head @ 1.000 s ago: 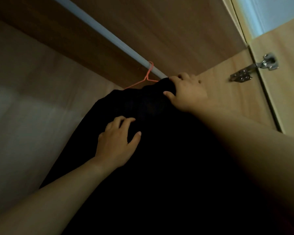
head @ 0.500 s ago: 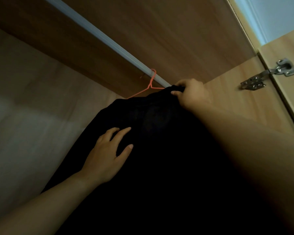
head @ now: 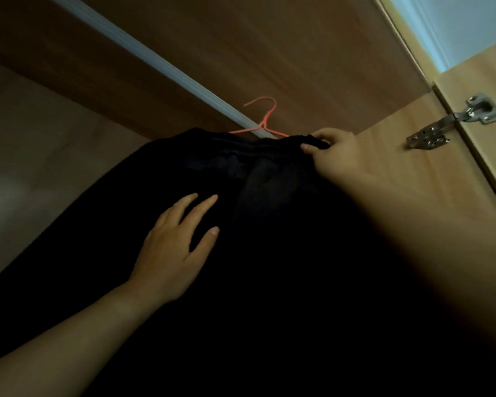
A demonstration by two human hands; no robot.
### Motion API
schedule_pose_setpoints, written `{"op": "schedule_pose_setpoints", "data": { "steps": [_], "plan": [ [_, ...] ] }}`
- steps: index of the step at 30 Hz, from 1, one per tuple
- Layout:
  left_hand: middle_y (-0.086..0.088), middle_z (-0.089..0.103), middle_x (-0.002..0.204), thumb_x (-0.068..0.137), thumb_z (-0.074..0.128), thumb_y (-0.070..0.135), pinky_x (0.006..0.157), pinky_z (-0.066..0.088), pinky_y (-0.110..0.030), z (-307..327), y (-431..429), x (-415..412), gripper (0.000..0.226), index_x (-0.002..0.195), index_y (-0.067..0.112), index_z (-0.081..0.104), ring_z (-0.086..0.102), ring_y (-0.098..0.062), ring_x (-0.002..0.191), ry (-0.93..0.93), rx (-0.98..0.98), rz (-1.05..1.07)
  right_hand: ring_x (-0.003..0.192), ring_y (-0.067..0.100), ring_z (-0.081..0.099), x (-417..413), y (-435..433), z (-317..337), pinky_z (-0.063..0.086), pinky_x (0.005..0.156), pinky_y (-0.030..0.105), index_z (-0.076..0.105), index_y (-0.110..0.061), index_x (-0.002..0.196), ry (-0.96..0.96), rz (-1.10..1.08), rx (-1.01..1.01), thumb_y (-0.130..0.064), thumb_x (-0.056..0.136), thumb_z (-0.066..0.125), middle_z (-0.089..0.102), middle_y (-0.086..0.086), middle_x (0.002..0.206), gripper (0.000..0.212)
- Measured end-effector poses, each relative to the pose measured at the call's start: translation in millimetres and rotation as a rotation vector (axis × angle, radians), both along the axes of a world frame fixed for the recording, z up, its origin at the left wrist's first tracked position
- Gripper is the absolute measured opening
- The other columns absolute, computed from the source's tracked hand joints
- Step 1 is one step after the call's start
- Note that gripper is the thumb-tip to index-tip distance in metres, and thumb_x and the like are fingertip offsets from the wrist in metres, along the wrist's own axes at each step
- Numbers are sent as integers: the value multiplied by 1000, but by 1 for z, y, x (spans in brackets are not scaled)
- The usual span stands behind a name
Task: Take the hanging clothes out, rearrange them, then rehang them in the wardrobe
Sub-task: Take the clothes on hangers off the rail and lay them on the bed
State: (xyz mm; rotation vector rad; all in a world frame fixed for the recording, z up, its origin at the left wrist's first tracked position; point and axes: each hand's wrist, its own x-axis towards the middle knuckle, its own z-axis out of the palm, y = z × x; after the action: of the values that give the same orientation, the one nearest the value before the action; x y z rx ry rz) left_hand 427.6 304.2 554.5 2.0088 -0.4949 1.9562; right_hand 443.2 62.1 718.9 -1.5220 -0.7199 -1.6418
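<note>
A black garment [head: 269, 253] hangs on an orange hanger [head: 265, 121], whose hook sits at the white wardrobe rail [head: 155, 63]. My right hand [head: 335, 156] pinches the garment's top right edge between thumb and fingers, close to the wardrobe's side wall. My left hand [head: 175, 247] lies flat on the front of the fabric with its fingers straight and spread. Most of the hanger is hidden behind the cloth.
The wooden top panel [head: 269, 53] of the wardrobe is just above the rail. The right side wall [head: 413, 181] carries a metal door hinge [head: 455, 121]. The back panel [head: 40, 153] shows to the left of the garment.
The garment's top edge has spread out wider along the hanger and my right hand has shifted right with it. My left hand has slid down the fabric and flattened. The hook now shows more above the rail.
</note>
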Motion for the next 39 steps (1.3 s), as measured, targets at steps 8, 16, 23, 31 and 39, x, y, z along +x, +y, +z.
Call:
{"op": "schedule_pose_setpoints", "data": {
  "steps": [8,16,23,31,39],
  "plan": [
    [6,40,142,86,27,57,103,32,-39,-23,5,-47,57,135,35,43,37,-17,129,-84,31,126,92,9,62,1,-26,-112,49,87,34,62,-41,74,107,36,-42,-37,80,69,68,-15,91,10],
    [-5,38,143,88,23,62,99,35,-56,-65,8,-65,59,141,38,30,41,-30,126,103,234,458,79,7,64,-16,-54,-235,49,77,24,66,-38,85,114,238,-72,-24,81,68,68,-19,83,15],
    [17,39,93,81,20,75,51,36,-22,-146,-5,-80,57,123,43,41,55,-13,72,272,288,279,91,1,60,-38,-68,-340,46,83,20,62,-37,99,184,84,-158,-26,88,59,64,-16,96,16],
    [11,57,89,76,27,71,58,46,-31,-288,-35,-108,50,108,41,53,55,-10,70,502,82,10,88,2,52,-110,-77,-483,43,71,10,54,-35,125,301,-216,-380,-43,92,41,47,-17,103,36],
    [7,60,86,84,35,62,51,27,-16,-332,-120,-164,46,108,32,60,46,-8,60,515,215,-202,81,8,53,-233,-148,-548,40,73,13,62,-19,120,360,-481,-285,-35,91,52,54,-1,94,34]
  ]
}}
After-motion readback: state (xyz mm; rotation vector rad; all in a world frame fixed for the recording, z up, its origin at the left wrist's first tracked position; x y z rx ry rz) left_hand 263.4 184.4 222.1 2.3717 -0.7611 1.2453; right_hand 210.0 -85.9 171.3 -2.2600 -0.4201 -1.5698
